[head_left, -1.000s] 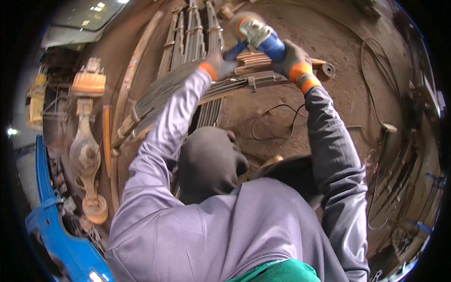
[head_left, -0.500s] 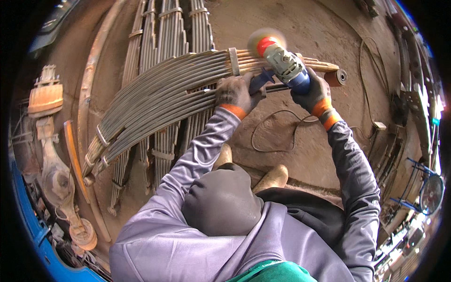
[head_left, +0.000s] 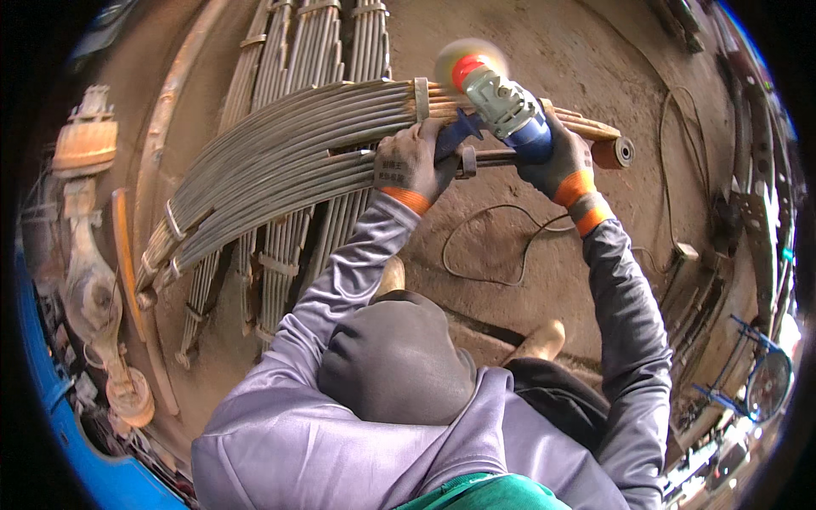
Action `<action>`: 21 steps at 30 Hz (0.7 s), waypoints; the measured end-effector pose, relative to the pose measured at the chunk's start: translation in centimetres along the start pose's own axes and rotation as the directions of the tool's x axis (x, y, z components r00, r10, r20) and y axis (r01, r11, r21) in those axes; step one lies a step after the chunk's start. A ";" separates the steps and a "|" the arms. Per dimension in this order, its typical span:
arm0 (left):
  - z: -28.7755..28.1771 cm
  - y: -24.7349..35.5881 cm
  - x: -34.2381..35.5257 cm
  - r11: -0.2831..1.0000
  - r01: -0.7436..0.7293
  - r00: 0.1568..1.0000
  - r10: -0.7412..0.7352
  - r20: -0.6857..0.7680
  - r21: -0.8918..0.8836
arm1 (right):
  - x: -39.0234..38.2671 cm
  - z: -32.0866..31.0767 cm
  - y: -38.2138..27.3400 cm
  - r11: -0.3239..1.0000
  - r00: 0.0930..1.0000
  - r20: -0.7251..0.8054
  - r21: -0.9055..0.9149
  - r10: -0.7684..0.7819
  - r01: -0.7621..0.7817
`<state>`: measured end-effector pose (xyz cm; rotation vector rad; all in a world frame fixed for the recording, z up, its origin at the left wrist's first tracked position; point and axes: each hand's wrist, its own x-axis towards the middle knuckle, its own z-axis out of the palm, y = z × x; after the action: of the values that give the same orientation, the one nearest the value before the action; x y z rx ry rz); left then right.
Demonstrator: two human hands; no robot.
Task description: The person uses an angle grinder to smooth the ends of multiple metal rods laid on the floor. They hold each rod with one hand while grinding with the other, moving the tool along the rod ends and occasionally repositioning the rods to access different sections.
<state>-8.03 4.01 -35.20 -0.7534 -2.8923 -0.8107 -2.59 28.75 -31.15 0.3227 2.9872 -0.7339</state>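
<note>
In my two gloved hands I hold an angle grinder (head_left: 503,104) with a blue body and grey metal head. Its disc (head_left: 470,65), blurred by spinning, is over the far edge of a stacked leaf spring (head_left: 289,140); contact cannot be made out. My left hand (head_left: 414,161) is closed round the blue side handle (head_left: 456,136). Round the body, near its rear end, my right hand (head_left: 561,161) is wrapped. A metal clip (head_left: 422,100) binds the leaves just left of the disc, and a rolled eye (head_left: 625,153) shows at the right end.
More leaf spring packs (head_left: 314,51) lie beneath, pointing away. A thin cable (head_left: 446,255) loops over the dirt floor near my boots (head_left: 541,338). Left stands a rusty axle housing (head_left: 89,297) beside an orange bar (head_left: 127,255). A round blue-framed fan-like object (head_left: 767,387) is at right.
The grinder has shifted slightly left, nearer the clip, with both hands still on it. My right boot has stepped to the right. The whole view has moved a little.
</note>
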 end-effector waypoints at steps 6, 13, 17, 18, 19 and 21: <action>1.9 -3.5 -1.1 0.994 0.044 0.982 -0.023 -0.189 0.105 | 0.8 -0.7 -1.8 0.996 0.992 0.092 -0.023 -0.089 0.092; 0.1 0.3 -1.1 0.987 0.157 0.983 -0.153 -0.105 0.029 | 1.2 -1.7 -0.9 0.992 0.981 0.148 -0.012 -0.126 0.129; 0.0 -0.3 -1.3 0.969 0.238 0.968 -0.231 -0.095 0.068 | 1.0 -1.3 -1.5 0.990 0.977 0.161 0.005 -0.139 0.140; -0.2 -0.3 -1.3 0.968 0.248 0.966 -0.243 -0.088 0.048 | 0.9 -1.2 -1.6 0.988 0.976 0.151 0.011 -0.156 0.156; -0.2 -0.6 -1.2 0.962 0.269 0.962 -0.266 -0.064 0.043 | 1.1 -1.1 -1.6 0.988 0.974 0.167 0.003 -0.152 0.154; 0.1 -0.7 -1.0 0.951 0.288 0.958 -0.284 -0.052 0.111 | 1.4 -0.9 -1.2 0.988 0.970 0.197 -0.013 -0.146 0.152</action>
<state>-7.45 3.02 -35.78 -0.3085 -3.0254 -0.6575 -4.22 28.41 -29.92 0.0219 2.8540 -0.6905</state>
